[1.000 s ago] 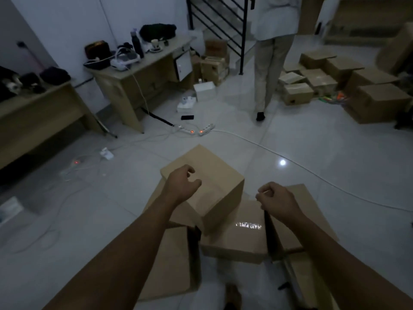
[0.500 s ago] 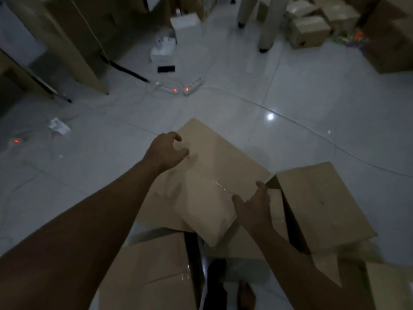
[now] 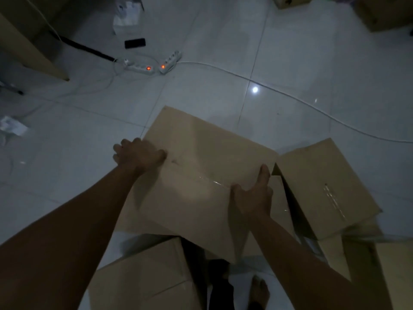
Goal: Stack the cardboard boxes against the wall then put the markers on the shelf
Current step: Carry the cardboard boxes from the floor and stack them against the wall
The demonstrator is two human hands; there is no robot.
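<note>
A brown cardboard box (image 3: 201,166) sits tilted on top of other boxes right in front of me. My left hand (image 3: 138,156) grips its left edge, fingers curled over the side. My right hand (image 3: 252,195) holds its right edge, thumb lying up along the top. Beside it on the right is a second cardboard box (image 3: 324,186) with a taped top. A third box (image 3: 145,280) lies at the lower left, near my body. No markers or shelf are in view.
Two white power strips (image 3: 165,63) with orange lights lie on the tiled floor beyond the boxes, with a white cable (image 3: 290,97) running right. A desk leg (image 3: 29,52) stands far left. More boxes (image 3: 384,14) sit top right. My bare foot (image 3: 259,289) is below.
My view has tipped down toward the floor. Both hands dropped from above the box onto its left and right edges and took hold of it.
</note>
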